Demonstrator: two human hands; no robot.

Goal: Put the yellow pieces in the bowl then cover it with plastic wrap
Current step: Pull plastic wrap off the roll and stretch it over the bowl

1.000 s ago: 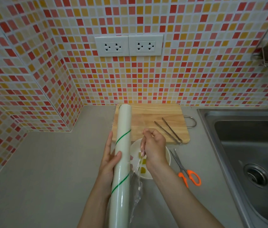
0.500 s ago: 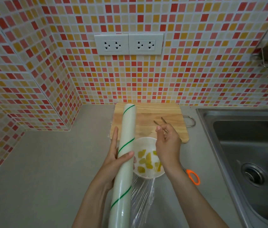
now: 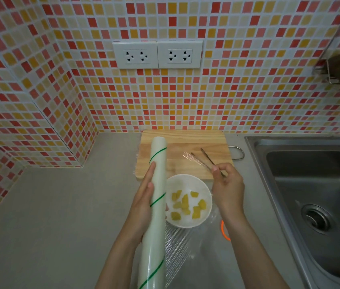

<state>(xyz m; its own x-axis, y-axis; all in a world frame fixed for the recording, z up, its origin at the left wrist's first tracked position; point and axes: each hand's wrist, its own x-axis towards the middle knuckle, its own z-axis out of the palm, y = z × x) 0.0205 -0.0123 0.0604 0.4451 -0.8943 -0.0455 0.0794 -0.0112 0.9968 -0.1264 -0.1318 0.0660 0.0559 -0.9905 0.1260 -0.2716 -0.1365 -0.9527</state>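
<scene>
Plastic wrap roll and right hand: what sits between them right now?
In the head view, the white bowl of yellow pieces lies between the roll and the right hand, under the stretched film.

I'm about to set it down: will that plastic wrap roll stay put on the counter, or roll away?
Probably apt to roll: the plastic wrap roll is a long smooth cylinder, held by the left hand. The film pulled from it looks thin and floppy, wrinkling below the bowl, so it may tug or cling. The right hand pinches its corner.
</scene>
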